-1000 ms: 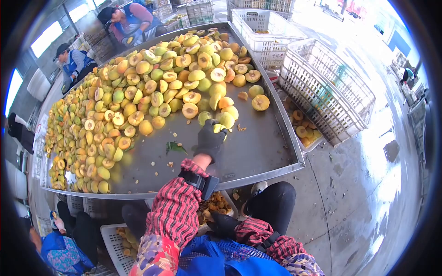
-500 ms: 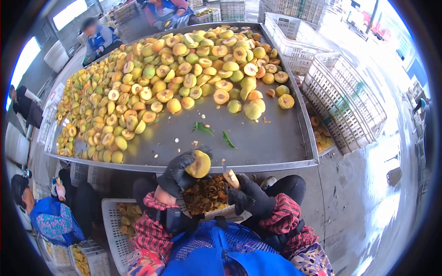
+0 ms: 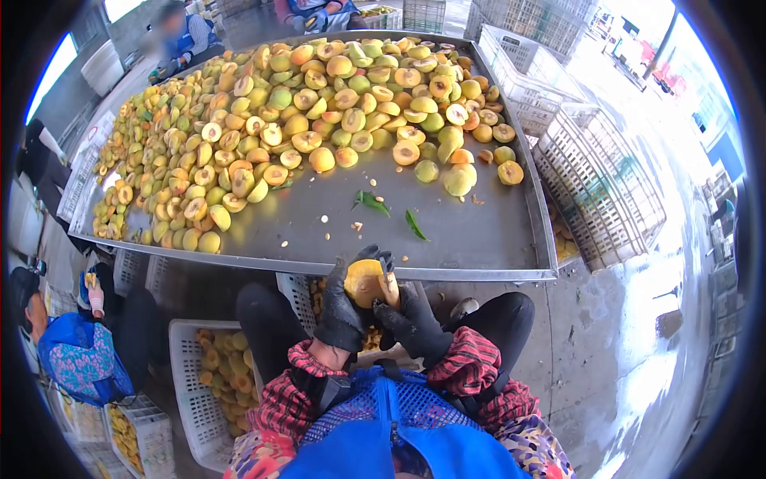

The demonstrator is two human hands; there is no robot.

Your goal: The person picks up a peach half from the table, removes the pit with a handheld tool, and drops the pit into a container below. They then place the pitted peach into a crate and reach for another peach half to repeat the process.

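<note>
One peach (image 3: pixel 365 281) above fruit-filled crate (image 3: pixel 294 300)

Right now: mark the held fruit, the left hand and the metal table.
held fruit (image 3: pixel 367 281), head view, its yellow surface.
left hand (image 3: pixel 343 307), head view, back of the black glove.
metal table (image 3: pixel 471 239), head view, bare sheet near front rim.

Low in the middle of the frame, the gloved left hand (image 3: pixel 345 310) wraps the fruit (image 3: pixel 365 281) so only its upper face shows. The right hand (image 3: pixel 415 323) crowds in so close that I cannot tell whether it grips the fruit or something thin against it. The crate (image 3: pixel 297 291) beneath is mostly covered by hands and knees, a worker (image 3: pixel 179 36) at upper left is blurred, and a crouching person (image 3: pixel 76 359) at lower left slips behind the lens's dark rim.
</note>
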